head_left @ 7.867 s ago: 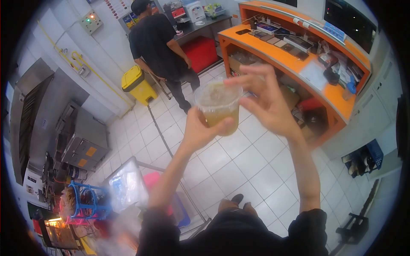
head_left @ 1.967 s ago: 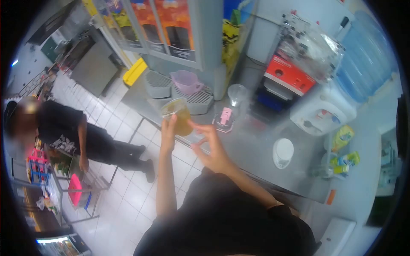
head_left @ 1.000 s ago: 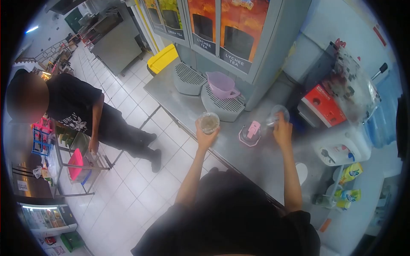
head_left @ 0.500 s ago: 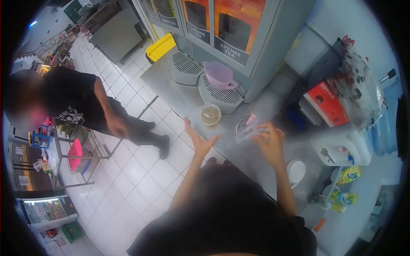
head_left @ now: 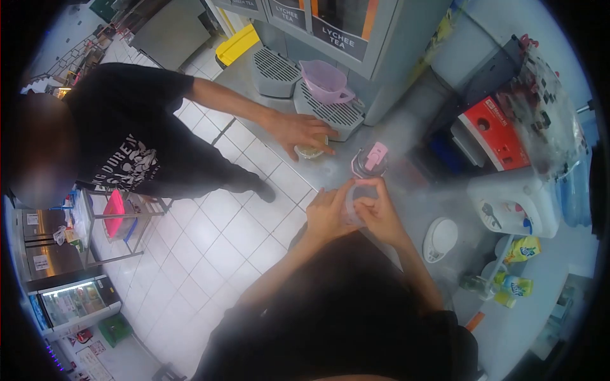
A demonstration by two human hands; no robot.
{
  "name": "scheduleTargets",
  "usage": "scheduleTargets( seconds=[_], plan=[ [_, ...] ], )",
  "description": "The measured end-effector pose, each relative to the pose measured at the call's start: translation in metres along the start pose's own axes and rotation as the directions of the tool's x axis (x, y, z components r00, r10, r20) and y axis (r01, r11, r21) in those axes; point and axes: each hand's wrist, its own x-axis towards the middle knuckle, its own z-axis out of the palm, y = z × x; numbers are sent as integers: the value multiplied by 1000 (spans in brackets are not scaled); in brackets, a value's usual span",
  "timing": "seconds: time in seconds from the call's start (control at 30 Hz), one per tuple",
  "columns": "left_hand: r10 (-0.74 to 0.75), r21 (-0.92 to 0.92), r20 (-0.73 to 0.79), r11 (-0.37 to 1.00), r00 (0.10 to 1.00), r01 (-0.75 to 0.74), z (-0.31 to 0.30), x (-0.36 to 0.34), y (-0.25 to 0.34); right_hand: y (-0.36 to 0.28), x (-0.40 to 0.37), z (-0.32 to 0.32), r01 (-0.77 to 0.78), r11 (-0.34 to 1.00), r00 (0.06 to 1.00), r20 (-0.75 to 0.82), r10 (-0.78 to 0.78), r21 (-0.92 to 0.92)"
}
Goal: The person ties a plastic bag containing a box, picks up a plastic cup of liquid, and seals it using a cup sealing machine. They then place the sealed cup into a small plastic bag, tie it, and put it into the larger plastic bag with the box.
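Both my hands are closed on a clear plastic cup (head_left: pixel 362 193) held low at the counter's front edge. My left hand (head_left: pixel 330 214) wraps its near left side. The fingers of my right hand (head_left: pixel 379 214) grip it from the right, covering part of it. Just beyond the cup stands a clear container with a pink lid (head_left: pixel 376 156). Left of that, a co-worker's hand (head_left: pixel 304 132) reaches over a clear round cup with pale contents (head_left: pixel 311 152), its fingers on or just above the top.
A pink pitcher (head_left: pixel 325 81) rests on a drip tray below the tea dispenser (head_left: pixel 381 38). A white round kitchen scale (head_left: pixel 441 239), a white jug (head_left: pixel 508 206) and a red box (head_left: pixel 494 136) stand rightward. The co-worker (head_left: pixel 136 127) stands at the left on the tiled floor.
My left hand has gone from open and apart to closed on the cup, which my right hand has drawn nearer. The co-worker has stepped in and stretched an arm over the counter.
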Motion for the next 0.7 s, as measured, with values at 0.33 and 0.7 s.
scheduleTargets(
  seconds=[0.33,0.7],
  plan=[
    [8,-60,-3,998,1000,-8,9,-13,10,16,-15,-10,-36,998,999,-31,34,-60],
    [-327,-293,268,868,906,400,21,-14,8,-27,-19,-32,69,934,984,-132,-122,-351]
  ],
)
